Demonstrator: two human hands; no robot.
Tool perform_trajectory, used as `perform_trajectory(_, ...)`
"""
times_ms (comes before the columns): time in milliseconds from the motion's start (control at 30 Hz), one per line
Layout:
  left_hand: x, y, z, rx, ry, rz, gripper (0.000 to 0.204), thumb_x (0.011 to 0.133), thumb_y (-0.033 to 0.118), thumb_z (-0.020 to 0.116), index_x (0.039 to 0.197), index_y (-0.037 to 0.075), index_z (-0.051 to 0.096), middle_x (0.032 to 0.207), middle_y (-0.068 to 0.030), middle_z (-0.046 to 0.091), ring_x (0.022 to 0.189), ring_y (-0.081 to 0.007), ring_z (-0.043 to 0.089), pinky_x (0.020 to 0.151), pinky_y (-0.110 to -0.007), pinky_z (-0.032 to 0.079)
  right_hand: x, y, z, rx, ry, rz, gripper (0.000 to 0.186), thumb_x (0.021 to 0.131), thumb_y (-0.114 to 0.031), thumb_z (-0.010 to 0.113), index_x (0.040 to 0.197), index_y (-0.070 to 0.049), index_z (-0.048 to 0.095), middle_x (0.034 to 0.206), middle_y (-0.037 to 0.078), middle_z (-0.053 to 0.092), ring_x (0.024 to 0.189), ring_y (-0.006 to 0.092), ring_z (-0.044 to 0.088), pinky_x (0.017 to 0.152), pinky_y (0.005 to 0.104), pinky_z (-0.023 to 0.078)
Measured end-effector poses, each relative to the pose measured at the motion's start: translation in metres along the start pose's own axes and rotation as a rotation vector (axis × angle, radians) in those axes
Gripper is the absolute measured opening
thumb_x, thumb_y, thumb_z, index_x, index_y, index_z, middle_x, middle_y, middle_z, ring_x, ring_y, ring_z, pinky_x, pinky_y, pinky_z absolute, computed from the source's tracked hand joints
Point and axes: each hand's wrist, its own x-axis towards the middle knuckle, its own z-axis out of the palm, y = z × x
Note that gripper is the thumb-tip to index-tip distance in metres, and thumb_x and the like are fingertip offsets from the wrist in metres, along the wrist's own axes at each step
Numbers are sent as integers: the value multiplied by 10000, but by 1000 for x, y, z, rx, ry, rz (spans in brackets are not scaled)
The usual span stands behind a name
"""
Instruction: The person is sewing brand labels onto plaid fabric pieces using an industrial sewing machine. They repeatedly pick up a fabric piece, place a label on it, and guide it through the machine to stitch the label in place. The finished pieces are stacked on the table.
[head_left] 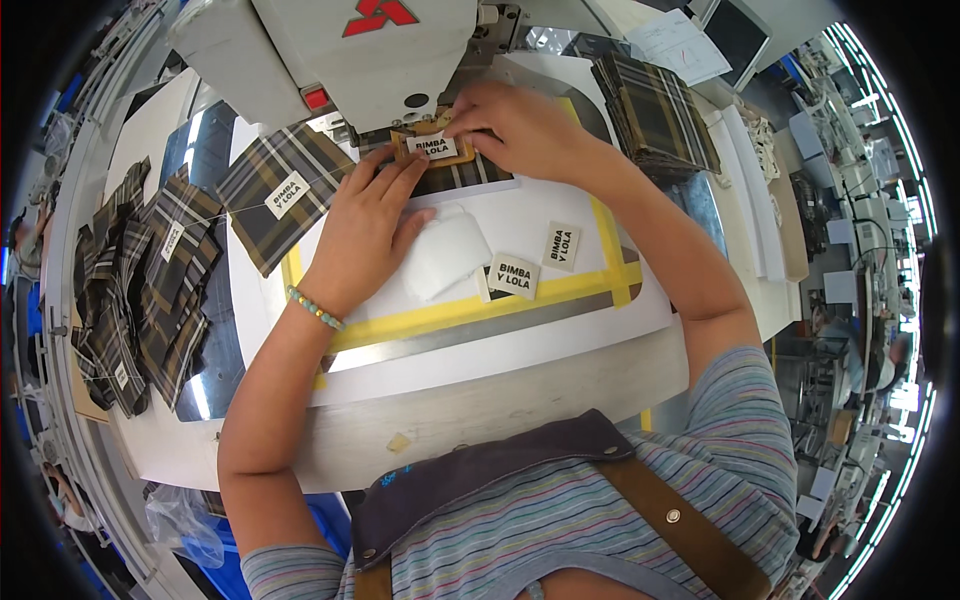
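Observation:
A cream fabric label [431, 147] with dark print lies inside the orange-brown clamp frame [467, 152] under the head of a sewing machine [370, 60]. Dark plaid fabric [455, 178] shows beneath the frame. My left hand [372, 225] rests with its fingers stretched out, their tips by the label's left side. From the right, my right hand [520, 130] reaches in with curled fingers, pinching at the label's upper right edge. Close to my left thumb sits a folded white piece [445, 255]. More loose labels, one [514, 276] overlapping a darker piece and another [561, 246], lie to its right.
A plaid piece with a sewn label [285, 195] trails by thread toward a heap of plaid pieces [140, 290] at left. A plaid stack [655, 115] stands at back right. Yellow tape [480, 312] borders the white work surface [500, 350]. A blue bin [325, 520] is below left.

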Motion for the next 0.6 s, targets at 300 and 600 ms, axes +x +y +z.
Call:
perform_trajectory(300,0,-1,1,-6,-1,6,598,973,173,740,1526,34,560,1501,-163,623,1459,-391,491,1222,-498,413,-23,-7,11,-220,45,-201,262,890,-20,701,1116,-100,805,1243,30,744,1172,264,681,949,390,610)
perform_trajectory(600,0,-1,0,-21,1,4,581,972,166,739,1509,26,569,1487,-164,630,1464,-393,491,1216,-504,414,-12,-10,11,-237,-48,-145,261,866,-17,689,1111,-33,776,1210,71,753,1200,292,675,1013,396,588)
